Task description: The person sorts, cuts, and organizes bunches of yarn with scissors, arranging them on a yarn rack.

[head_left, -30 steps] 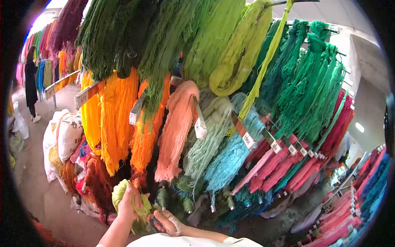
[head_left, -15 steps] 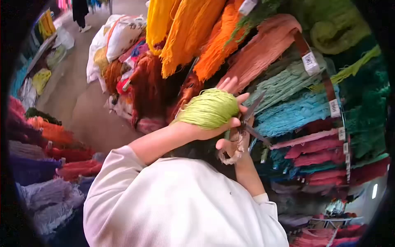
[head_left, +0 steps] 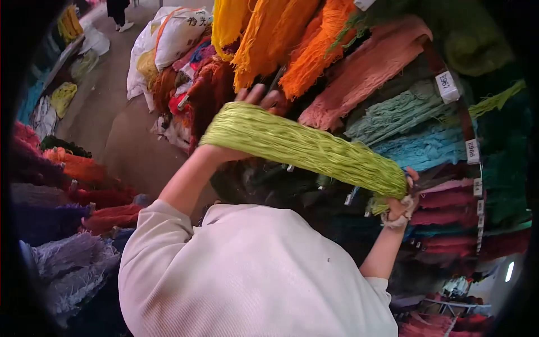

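Note:
A skein of lime-green yarn (head_left: pixel 314 146) stretches in a wide band between my two hands. Its left end loops around my left hand (head_left: pixel 255 98), whose blurred fingers show above the yarn, holding it. At the other end, low and to the right, my right hand (head_left: pixel 400 205) is closed at the yarn and partly covered by it. Dark blades, apparently scissors (head_left: pixel 429 181), stick out to the right of that hand. A frayed beige wrapping (head_left: pixel 397 221), perhaps around the scissors' handles, hangs by the wrist.
Hanks of orange yarn (head_left: pixel 275 39), salmon yarn (head_left: pixel 365 67) and light-blue yarn (head_left: pixel 426 149) hang ahead, with labels such as a white tag (head_left: pixel 447 87). White sacks (head_left: pixel 182 39) stand by the aisle (head_left: pixel 120 129). More yarn (head_left: pixel 73 264) lines the left. A person (head_left: pixel 118 14) stands far off.
My hands have moved apart, the left up and left, the right down and right. The green skein, bunched over my left hand before, is now drawn out between both hands.

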Demonstrator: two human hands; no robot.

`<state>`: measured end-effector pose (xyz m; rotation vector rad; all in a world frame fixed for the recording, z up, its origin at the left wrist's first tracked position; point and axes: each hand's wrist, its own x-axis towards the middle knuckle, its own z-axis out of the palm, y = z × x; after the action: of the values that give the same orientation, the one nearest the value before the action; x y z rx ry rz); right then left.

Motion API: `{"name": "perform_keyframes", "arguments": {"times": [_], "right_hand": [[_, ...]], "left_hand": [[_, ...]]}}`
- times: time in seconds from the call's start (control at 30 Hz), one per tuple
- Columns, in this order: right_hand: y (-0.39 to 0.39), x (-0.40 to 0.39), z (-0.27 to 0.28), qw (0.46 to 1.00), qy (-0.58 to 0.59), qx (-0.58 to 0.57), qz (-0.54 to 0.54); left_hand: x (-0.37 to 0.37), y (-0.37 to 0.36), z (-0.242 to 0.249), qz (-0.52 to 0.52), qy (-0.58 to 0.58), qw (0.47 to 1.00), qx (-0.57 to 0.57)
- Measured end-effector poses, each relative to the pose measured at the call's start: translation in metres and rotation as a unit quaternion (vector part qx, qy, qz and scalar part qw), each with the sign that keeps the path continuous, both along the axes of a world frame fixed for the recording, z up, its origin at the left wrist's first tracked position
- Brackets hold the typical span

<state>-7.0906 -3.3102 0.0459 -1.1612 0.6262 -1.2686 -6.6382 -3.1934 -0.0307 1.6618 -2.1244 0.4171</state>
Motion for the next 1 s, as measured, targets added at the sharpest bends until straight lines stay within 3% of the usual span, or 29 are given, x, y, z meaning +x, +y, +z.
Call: {"name": "perform_keyframes", "arguments": {"times": [0.03,0.07,0.1,0.13,0.17,0.2,0.23,0.27,0.3,0.33,0.37,0.4,0.43,0.47,0.5,0.53,0.57,0.6,0.63,0.67,0.7,0.73,0.77,0.8,0.83,0.87,0.9,0.97,1.0], "right_hand": [[-0.003,-0.016,-0.001,0.999,-0.049,-0.001,0.023],[0.015,-0.010,0.016,0.998,-0.044,0.043,0.004],[0.021,-0.030,-0.001,0.998,0.046,-0.015,-0.027],[0.016,-0.054,-0.024,0.984,0.133,-0.087,-0.075],[0.009,-0.058,-0.021,0.998,-0.056,0.002,0.031],[0.017,-0.064,-0.027,0.992,0.081,0.025,-0.098],[0.030,-0.057,-0.015,0.929,0.312,-0.182,-0.075],[0.060,-0.026,0.022,0.972,0.195,0.113,-0.060],[0.069,-0.027,0.028,0.962,0.272,-0.002,-0.002],[0.064,-0.037,0.021,0.961,0.265,-0.080,-0.009],[0.077,-0.035,0.037,0.980,0.179,-0.076,-0.048],[0.069,-0.045,0.042,0.990,-0.096,-0.093,0.037],[0.072,-0.037,0.072,0.973,-0.039,-0.224,-0.041],[0.080,-0.025,0.113,0.931,0.019,-0.344,-0.121],[0.074,-0.026,0.152,0.909,0.021,-0.407,-0.086],[0.071,-0.022,0.184,0.890,0.008,-0.426,-0.163],[0.070,0.003,0.222,0.855,-0.014,-0.426,-0.295],[0.052,-0.027,0.261,0.604,0.343,-0.577,-0.430],[0.042,-0.011,0.307,0.492,0.389,-0.617,-0.476],[0.031,0.012,0.351,0.372,0.428,-0.644,-0.513],[0.005,0.035,0.378,0.704,0.179,-0.561,-0.396],[-0.029,0.029,0.416,0.739,0.138,-0.553,-0.360],[-0.054,0.038,0.447,0.729,0.112,-0.556,-0.383],[-0.084,0.036,0.477,0.656,0.166,-0.606,-0.419],[-0.104,0.048,0.501,0.650,0.167,-0.568,-0.477],[-0.126,0.048,0.525,0.601,0.201,-0.550,-0.543],[-0.137,0.055,0.541,0.585,0.226,-0.520,-0.581],[-0.154,0.074,0.557,0.627,0.186,-0.461,-0.599],[-0.172,0.075,0.565,0.653,0.129,-0.464,-0.585]], "left_hand": [[0.011,0.014,0.016,-0.012,0.036,0.999,-0.036],[0.025,0.020,0.012,0.043,0.193,0.980,0.002],[0.053,0.019,-0.022,0.035,0.237,0.971,0.017],[0.052,0.022,-0.010,-0.003,0.221,0.975,-0.021],[0.049,0.030,0.016,-0.201,0.540,0.811,-0.102],[0.047,0.037,0.035,-0.379,0.766,0.506,-0.119],[0.059,0.041,0.043,-0.395,0.804,0.431,-0.110],[0.064,0.041,0.049,-0.342,0.860,0.320,-0.201],[0.066,0.044,0.066,-0.309,0.862,0.329,-0.230],[0.074,0.052,0.071,-0.230,0.907,0.259,-0.241],[0.080,0.053,0.071,-0.146,0.940,0.183,-0.248],[0.082,0.045,0.069,-0.195,0.922,0.223,-0.250],[0.083,0.036,0.069,-0.239,0.900,0.263,-0.252],[0.095,0.029,0.061,-0.478,0.805,0.335,-0.105],[0.090,0.024,0.058,-0.404,0.836,0.342,-0.147],[0.083,0.017,0.054,-0.326,0.860,0.345,-0.188],[0.077,0.004,0.047,-0.274,0.852,0.390,-0.218],[0.068,0.000,0.053,-0.204,0.904,0.322,-0.193],[0.054,0.001,0.063,-0.130,0.945,0.250,-0.164],[0.037,0.010,0.078,-0.147,0.966,0.153,-0.147],[0.046,0.004,0.063,-0.261,0.923,0.263,-0.105],[0.058,0.001,0.033,-0.367,0.852,0.368,-0.062],[0.069,-0.005,0.003,-0.319,0.890,0.317,-0.072],[0.059,-0.001,0.015,-0.271,0.892,0.345,-0.106],[0.051,0.010,0.030,-0.220,0.891,0.371,-0.140],[0.063,0.024,0.023,-0.335,0.900,0.280,-0.002],[0.064,0.030,0.035,-0.336,0.899,0.280,-0.003],[0.054,0.037,0.061,-0.084,0.983,0.143,-0.074],[0.061,0.040,0.055,-0.218,0.946,0.234,-0.056]]}}
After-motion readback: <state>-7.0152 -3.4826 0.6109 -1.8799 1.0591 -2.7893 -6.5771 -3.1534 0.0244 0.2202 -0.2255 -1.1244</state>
